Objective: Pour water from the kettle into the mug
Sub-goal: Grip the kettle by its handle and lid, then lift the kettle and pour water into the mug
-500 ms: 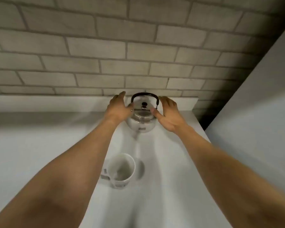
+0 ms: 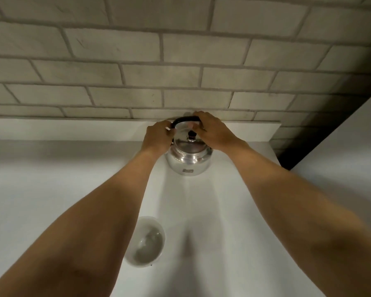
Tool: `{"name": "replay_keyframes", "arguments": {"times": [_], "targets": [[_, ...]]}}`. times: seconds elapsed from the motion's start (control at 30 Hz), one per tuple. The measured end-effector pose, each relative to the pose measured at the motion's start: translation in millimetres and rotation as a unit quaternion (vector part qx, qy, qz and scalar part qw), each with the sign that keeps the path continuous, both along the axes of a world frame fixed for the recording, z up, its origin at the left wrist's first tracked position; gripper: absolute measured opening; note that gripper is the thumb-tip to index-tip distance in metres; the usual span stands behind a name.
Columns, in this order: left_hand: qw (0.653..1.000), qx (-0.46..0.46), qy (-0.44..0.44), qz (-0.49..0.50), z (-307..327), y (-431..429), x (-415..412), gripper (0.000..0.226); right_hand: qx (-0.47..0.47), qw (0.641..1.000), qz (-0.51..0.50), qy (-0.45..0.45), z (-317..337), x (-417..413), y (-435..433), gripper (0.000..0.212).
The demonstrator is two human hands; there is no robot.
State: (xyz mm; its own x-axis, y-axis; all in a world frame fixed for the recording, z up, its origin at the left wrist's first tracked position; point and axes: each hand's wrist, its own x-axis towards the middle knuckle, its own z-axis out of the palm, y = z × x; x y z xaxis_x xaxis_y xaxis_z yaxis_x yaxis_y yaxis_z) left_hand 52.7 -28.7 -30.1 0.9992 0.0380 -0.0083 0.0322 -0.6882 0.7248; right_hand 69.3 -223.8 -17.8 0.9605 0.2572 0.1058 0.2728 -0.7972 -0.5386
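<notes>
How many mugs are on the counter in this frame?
1. The white mug stands near the front of the counter, partly hidden behind the left forearm; nothing suggests others.

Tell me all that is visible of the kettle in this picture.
The kettle is a small, round pot of shiny metal, likely steel, with a domed lid, a dark knob on top and a black arched handle. A small label sits low on its front. It stands upright on the white counter, far back by the brick wall. No spout shows from here. The left hand rests against its left side; the right hand lies over the handle and lid.
</notes>
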Motion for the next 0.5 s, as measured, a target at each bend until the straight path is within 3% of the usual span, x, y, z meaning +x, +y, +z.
{"name": "replay_keyframes", "arguments": {"times": [0.13, 0.23, 0.5], "targets": [[1.000, 0.016, 0.015, -0.016, 4, 0, -6, 0.027, 0.037, 0.999, -0.004, 0.003, 0, -3, -7, 0.019], [1.000, 0.004, 0.014, -0.027, 13, 0, -21, 0.025, 0.078, 0.997, -0.011, -0.009, 7, -20, -8, 0.014], [0.991, -0.035, -0.120, -0.041, 56, -3, -103, 0.027, 0.111, 0.986, -0.069, -0.108, 65, -99, -17, 0.041]]}}
